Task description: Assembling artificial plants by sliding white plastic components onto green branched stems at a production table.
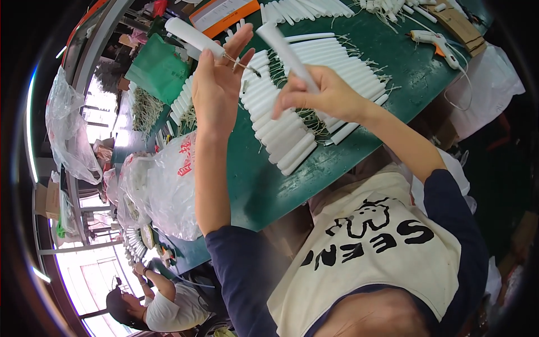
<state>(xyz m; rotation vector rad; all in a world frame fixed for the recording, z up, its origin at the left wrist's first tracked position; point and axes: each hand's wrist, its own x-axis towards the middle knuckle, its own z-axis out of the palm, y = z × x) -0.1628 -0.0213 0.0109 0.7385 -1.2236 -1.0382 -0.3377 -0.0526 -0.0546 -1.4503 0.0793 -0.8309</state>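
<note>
Left tube [191, 35] and right tube [286, 53] raised above the desk [407, 73]

The left hand [216, 90] has the left tube near its lower end, which seems pinched between thumb and palm side, the other fingers spread apart. A thin lead [241, 64] trails from that end past the fingers. The right hand [325, 92] has its fingers clamped around the lower end of the right tube, which tilts upward and is slightly blurred; whether it has a lead cannot be told.

Below, on the desk, lie a left row [281, 123] and a right row [331, 62] of white tubes, packed side by side, with leads bunched along the right side of each. The left row's last tubes lie towards the desk's near edge. A glue gun [432, 42] rests towards the desk's right end, its cord hanging past the near edge.

To handle these well, I would grip the tube walls lightly and leave the lead slack, since a tug there could strain it where it enters. The left tube looks the less secure; another finger around it would likely steady it. Both tubes are best kept clear of the bunched leads, which could snag.
</note>
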